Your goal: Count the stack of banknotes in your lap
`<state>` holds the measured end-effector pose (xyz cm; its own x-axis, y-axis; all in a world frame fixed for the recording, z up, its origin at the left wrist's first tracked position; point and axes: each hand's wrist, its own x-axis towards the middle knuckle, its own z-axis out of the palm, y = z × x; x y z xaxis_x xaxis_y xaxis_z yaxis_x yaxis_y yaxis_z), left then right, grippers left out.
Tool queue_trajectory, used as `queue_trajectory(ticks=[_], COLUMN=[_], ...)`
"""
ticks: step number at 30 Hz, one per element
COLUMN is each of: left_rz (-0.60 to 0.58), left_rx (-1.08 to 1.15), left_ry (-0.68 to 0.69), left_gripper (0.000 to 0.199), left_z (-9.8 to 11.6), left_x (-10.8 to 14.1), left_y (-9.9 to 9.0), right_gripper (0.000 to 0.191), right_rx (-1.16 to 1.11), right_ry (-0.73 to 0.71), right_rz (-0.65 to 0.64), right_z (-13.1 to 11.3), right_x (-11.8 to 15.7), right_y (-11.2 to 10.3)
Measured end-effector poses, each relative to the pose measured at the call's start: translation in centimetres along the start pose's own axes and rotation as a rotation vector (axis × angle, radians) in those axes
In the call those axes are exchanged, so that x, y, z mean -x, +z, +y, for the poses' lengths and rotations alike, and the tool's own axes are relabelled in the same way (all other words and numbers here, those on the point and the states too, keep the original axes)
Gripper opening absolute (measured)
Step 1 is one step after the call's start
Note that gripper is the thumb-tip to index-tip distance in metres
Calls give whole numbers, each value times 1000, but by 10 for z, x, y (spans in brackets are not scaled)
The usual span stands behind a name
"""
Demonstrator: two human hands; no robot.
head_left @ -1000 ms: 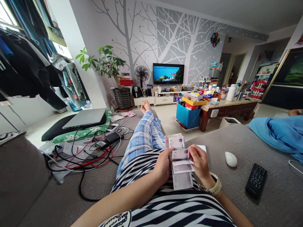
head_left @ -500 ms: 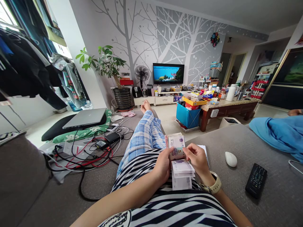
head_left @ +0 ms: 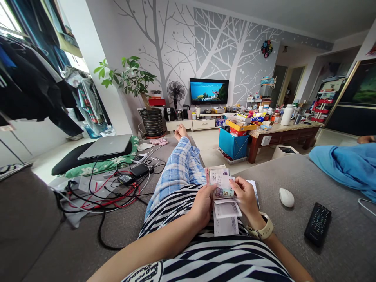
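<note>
A stack of banknotes (head_left: 216,172) is upright above my lap, gripped by my left hand (head_left: 202,205) with the thumb across its front. My right hand (head_left: 246,196) pinches the right edge of a front note (head_left: 225,187) marked 5, which sits slanted and shifted right of the stack. Below it, several pale purple notes (head_left: 226,223) hang down over my striped shirt, overlapping one another. Part of the stack is hidden behind my left fingers. A cream watch is on my right wrist.
On the sofa at right lie a white mouse (head_left: 286,197), a black remote (head_left: 318,224) and blue cloth (head_left: 346,166). Tangled cables (head_left: 117,192) and a laptop (head_left: 105,147) are at left. A blue box (head_left: 233,144) stands by a loaded table (head_left: 282,135). Another person's hand shows far right.
My right hand has pulled the front note rightward, so it now sits offset from the stack. The hanging notes have shifted slightly. My left hand has stayed in place.
</note>
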<state>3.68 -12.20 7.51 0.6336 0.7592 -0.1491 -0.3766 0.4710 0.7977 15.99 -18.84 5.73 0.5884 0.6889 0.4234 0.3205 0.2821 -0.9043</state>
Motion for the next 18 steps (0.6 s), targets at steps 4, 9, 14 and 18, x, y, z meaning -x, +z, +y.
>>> queue_trajectory(ticks=[4, 9, 14, 18], left_rz=[23, 46, 36, 23], left_rx=[35, 41, 41, 5], left_ry=[2, 3, -5, 5], left_gripper=[27, 27, 26, 22], left_z=[-2, -2, -1, -3], left_x=[-4, -6, -6, -6], left_y=[-1, -1, -1, -2], right_gripper=[43, 42, 40, 38], right_rx=[22, -11, -24, -11], right_ry=[-44, -80, -112, -135], right_rz=[11, -1, -34, -45], right_z=[-3, -4, -6, -8], right_x=[3, 6, 8, 8], right_y=[0, 0, 0, -1])
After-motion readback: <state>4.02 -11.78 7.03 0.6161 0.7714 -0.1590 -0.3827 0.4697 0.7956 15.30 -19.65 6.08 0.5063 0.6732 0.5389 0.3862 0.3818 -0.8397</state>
